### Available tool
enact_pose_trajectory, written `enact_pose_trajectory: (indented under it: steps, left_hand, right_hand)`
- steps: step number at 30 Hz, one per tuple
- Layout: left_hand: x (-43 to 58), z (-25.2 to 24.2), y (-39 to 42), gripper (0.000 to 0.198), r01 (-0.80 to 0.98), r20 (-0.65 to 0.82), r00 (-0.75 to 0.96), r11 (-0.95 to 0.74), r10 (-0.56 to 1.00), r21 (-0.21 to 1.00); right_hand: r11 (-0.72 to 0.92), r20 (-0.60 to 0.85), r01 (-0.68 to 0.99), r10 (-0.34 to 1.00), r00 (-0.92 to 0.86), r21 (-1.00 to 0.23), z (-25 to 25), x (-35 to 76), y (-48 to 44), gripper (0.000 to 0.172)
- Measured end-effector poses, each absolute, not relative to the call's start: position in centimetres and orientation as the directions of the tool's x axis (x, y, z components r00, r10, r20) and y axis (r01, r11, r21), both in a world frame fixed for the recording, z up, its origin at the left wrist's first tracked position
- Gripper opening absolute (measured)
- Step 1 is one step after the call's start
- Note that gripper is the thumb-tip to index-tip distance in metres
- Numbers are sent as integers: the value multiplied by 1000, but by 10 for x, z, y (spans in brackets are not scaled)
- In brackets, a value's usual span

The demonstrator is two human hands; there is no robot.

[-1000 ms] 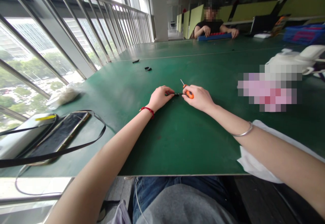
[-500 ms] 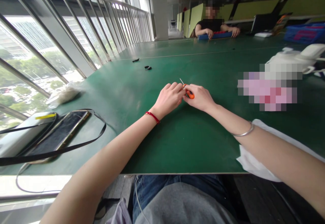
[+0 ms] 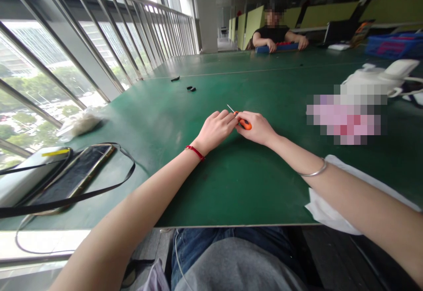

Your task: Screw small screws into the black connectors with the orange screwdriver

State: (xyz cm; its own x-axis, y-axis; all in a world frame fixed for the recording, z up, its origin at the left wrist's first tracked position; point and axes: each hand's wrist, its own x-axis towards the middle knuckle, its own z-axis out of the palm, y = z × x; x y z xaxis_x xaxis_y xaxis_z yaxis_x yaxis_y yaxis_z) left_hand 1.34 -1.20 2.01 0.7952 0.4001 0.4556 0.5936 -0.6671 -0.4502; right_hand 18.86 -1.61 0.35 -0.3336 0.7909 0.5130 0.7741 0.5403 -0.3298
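In the head view, my right hand (image 3: 257,127) is closed around the orange and black handle of a small screwdriver (image 3: 245,124). Its thin metal shaft points up and to the left, past the fingers of my left hand. My left hand (image 3: 218,126), with a red cord bracelet at the wrist, is curled shut and meets the right hand's fingertips. Whatever lies inside the left fingers is hidden. Both hands are just over the green tabletop (image 3: 231,185). Beyond them lie several small black pieces (image 3: 191,88).
Left are a phone (image 3: 79,172), a white box (image 3: 29,167) with a black strap, and a plastic bag (image 3: 81,123). Right are white tissue (image 3: 330,211), a pixelated pink item (image 3: 343,117) and a white jug (image 3: 366,77). A person sits opposite behind a blue tray (image 3: 279,47).
The screwdriver has tilted, its tip swinging left and slightly down. Both hands stay together; the whole view has shifted slightly.
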Motion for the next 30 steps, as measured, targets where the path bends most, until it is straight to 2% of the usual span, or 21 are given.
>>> enact_pose_trajectory:
  steps: [4,7,11,15,18,24,30]
  left_hand:
    - [10,19,-10,24,642,503,744,-680,440,-355]
    - [7,16,-7,17,708,593,631,-684,501,-175]
    - [3,12,-2,10,678,633,524,-729,570,95]
    - [-1,12,2,9,600,637,488,-760,597,252]
    - [-2,12,3,10,554,626,507,-780,593,290]
    - [-1,12,3,12,557,621,534,-791,574,252]
    - [-6,28,-1,15,673,558,540,-721,630,163]
  right_hand:
    - [575,509,744,778,-369,-341,5,190,-16,13]
    - [568,519,744,780,-350,-352,5,191,-16,17]
    - [566,530,723,784,-322,-397,2,193,-13,22]
    - [553,520,718,797,-308,-423,-1,194,-10,22]
    - [554,506,705,804,-313,-443,-2,194,-8,19]
    - [567,501,670,804,-321,-480,-3,193,-8,19]
    - [522,495,751,815,-301,-403,-2,195,-8,19]
